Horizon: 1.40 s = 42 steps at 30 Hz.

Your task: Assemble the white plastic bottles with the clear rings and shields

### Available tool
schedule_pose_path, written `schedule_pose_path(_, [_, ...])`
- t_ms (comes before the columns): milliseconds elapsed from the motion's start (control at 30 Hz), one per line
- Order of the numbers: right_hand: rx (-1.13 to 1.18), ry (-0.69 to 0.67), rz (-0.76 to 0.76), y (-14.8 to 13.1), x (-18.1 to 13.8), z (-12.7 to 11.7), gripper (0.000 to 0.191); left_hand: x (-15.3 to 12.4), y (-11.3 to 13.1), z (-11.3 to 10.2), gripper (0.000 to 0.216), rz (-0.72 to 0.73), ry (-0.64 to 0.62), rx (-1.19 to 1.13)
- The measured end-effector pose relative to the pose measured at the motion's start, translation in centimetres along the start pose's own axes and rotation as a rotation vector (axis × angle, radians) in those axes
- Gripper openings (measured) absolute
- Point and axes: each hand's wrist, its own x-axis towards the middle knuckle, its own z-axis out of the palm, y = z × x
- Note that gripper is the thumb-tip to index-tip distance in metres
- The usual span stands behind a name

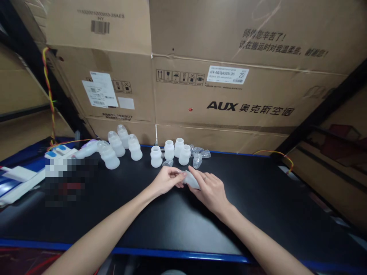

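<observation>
Both my hands meet over the middle of a black table (258,198). My right hand (210,191) is wrapped round a small translucent white bottle (191,180) lying on its side. My left hand (166,178) pinches a small clear cap (181,173) at the bottle's mouth. Just beyond my hands stand several open white bottles (169,149) and a few loose clear caps (200,154). Further left stand several capped bottles (116,143).
Large brown cardboard boxes (223,95) form a wall right behind the table. White and blue items (25,175) and a blurred patch lie at the left end. A yellow-red cable (50,95) hangs at the left. The table has a blue front edge (177,253).
</observation>
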Motion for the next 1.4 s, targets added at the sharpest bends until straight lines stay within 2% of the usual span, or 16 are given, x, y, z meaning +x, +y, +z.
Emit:
schedule_pose_path(133, [-0.021, -0.035, -0.006, -0.7, 0.0, -0.2, 0.062, 0.1, -0.2, 0.3, 0.052, -0.053, 0.023, 0.040])
schedule_pose_path(267, [0.218, -0.079, 0.300, -1.2, 0.3, -0.3, 0.078, 0.0, 0.0, 0.4, 0.049, -0.025, -0.009, 0.040])
schedule_pose_path(333, [0.380, -0.166, 0.439, -1.0, 0.6, -0.5, 0.088, 0.0, 0.1, 0.3, 0.049, 0.013, -0.049, 0.043])
schedule_pose_path(400, [0.508, -0.252, 0.512, -0.5, 0.9, -0.6, 0.092, -0.2, 0.3, 0.0, 0.048, 0.054, -0.084, 0.069])
schedule_pose_path(567, [0.739, -0.344, 0.563, 0.4, 1.0, -0.3, 0.093, -0.4, 0.6, -0.8, 0.041, 0.162, -0.119, 0.174])
schedule_pose_path(667, [0.750, -0.353, 0.575, 0.3, 0.9, -0.3, 0.094, -0.5, 0.5, -0.8, 0.042, 0.192, -0.123, 0.209])
schedule_pose_path(767, [0.611, -0.347, 0.537, -0.2, 0.9, -0.5, 0.092, -0.4, 0.2, -0.4, 0.042, 0.162, -0.081, 0.245])
schedule_pose_path(967, [0.194, -0.193, 0.275, -0.9, 0.4, -0.2, 0.085, -0.6, -0.1, 0.7, 0.038, 0.061, -0.009, 0.285])
schedule_pose_path(1033, [0.141, -0.149, 0.194, -0.8, 0.4, -0.2, 0.081, -0.6, 0.0, 0.8, 0.045, 0.044, 0.007, 0.279])
schedule_pose_path(1100, [0.173, -0.118, 0.179, -0.5, 0.5, -0.4, 0.080, -0.4, 0.0, 0.9, 0.047, 0.044, 0.020, 0.266])
schedule_pose_path(1200, [0.340, -0.095, 0.319, -0.2, 0.8, -0.6, 0.084, 0.0, -0.1, 0.9, 0.036, 0.105, 0.099, 0.259])
schedule_pose_path(1300, [0.502, -0.087, 0.534, 0.0, 1.1, -0.6, 0.080, 0.5, -0.5, 0.7, 0.061, 0.189, 0.248, 0.282])
schedule_pose_path(1333, [0.557, -0.075, 0.600, 0.0, 1.1, -0.6, 0.077, 0.6, -0.7, 0.6, 0.064, 0.210, 0.289, 0.294])
schedule_pose_path(1400, [0.655, -0.044, 0.690, 0.1, 1.2, -0.5, 0.076, 0.7, -0.9, 0.5, 0.056, 0.232, 0.330, 0.315])
